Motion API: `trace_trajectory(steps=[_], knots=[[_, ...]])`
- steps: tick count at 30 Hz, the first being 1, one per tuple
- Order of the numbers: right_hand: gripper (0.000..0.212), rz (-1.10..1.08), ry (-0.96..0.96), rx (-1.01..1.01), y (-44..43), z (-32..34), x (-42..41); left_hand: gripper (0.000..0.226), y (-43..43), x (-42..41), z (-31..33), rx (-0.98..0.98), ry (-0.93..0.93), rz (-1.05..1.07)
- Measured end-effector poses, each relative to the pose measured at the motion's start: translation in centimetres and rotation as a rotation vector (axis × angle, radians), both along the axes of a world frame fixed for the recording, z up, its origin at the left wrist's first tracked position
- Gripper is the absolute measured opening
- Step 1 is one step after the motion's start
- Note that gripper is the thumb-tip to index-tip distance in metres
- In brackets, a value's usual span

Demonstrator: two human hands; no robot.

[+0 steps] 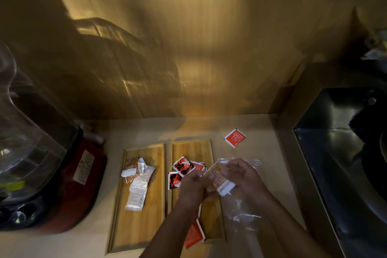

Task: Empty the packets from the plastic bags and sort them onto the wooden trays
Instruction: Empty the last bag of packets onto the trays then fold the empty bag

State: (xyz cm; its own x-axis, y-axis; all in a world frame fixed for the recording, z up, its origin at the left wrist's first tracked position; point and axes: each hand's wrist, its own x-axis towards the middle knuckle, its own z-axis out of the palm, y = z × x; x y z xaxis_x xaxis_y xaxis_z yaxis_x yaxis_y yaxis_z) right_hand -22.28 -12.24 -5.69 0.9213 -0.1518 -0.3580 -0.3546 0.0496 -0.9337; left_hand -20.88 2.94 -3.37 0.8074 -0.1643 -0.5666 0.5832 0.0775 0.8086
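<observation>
Two wooden trays lie side by side on the counter. The left tray [146, 226] holds several white and tan packets [137, 184]. The right tray [194, 148] holds several red-orange packets [184, 165], and another red-orange packet [193, 234] lies at its near end. My left hand [193, 186] grips a tan and white packet [219, 180] above the right tray. My right hand [240, 174] holds a clear plastic bag [245, 211] around that packet. One red packet [235, 138] lies alone on the counter beyond the trays.
A blender with a clear jug [27, 132] on a red base [73, 190] stands at the left. A dark steel cooktop [345, 163] fills the right side. A wooden wall [188, 48] rises behind the counter.
</observation>
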Motion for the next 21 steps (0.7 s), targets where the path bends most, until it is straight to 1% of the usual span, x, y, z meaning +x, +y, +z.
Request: trace_trajectory(steps=[1,2,4,5,6,8,10,11,13,17,19,21], knots=[[0.013,-0.01,-0.006,-0.134,0.0,-0.4,0.2,0.007,0.5,0.1,-0.1,0.011,-0.019,0.029],[0.019,0.019,-0.016,-0.321,-0.1,-0.9,0.3,0.007,1.2,0.1,-0.3,0.019,-0.036,0.06],[0.038,0.152,-0.042,-0.702,-0.3,-1.7,0.5,0.007,2.5,0.3,-0.3,0.031,-0.046,0.148],[0.049,0.218,-0.045,-0.848,-0.4,-2.1,0.5,0.007,3.1,0.5,-0.1,0.029,-0.036,0.197],[0.058,0.284,-0.037,-0.956,-0.7,-2.8,0.5,0.009,3.5,0.6,-0.2,0.02,-0.014,0.247],[0.071,0.372,0.01,-1.098,-0.9,-4.2,-0.3,0.011,4.2,0.6,0.0,-0.017,0.032,0.299],[0.085,0.318,-0.001,-1.205,-1.0,-6.7,-1.1,0.013,5.0,0.4,0.4,-0.006,0.07,0.3],[0.087,0.298,0.012,-1.225,-1.6,-7.2,-1.7,0.013,5.1,0.5,0.3,-0.009,0.071,0.309],[0.081,0.431,-0.042,-1.22,0.7,-7.6,0.0,0.011,9.2,-0.4,0.0,-0.016,0.046,0.542],[0.073,0.365,0.009,-1.263,0.4,-7.3,-1.2,0.013,11.9,-0.9,-0.2,0.019,0.082,0.58],[0.069,0.342,-0.037,-1.306,0.0,-7.6,-1.7,0.012,12.7,-0.9,-0.2,0.06,0.1,0.627],[0.062,0.369,-0.055,-1.351,-0.2,-7.6,-1.5,0.014,13.8,-1.1,-0.6,0.131,0.108,0.692]])
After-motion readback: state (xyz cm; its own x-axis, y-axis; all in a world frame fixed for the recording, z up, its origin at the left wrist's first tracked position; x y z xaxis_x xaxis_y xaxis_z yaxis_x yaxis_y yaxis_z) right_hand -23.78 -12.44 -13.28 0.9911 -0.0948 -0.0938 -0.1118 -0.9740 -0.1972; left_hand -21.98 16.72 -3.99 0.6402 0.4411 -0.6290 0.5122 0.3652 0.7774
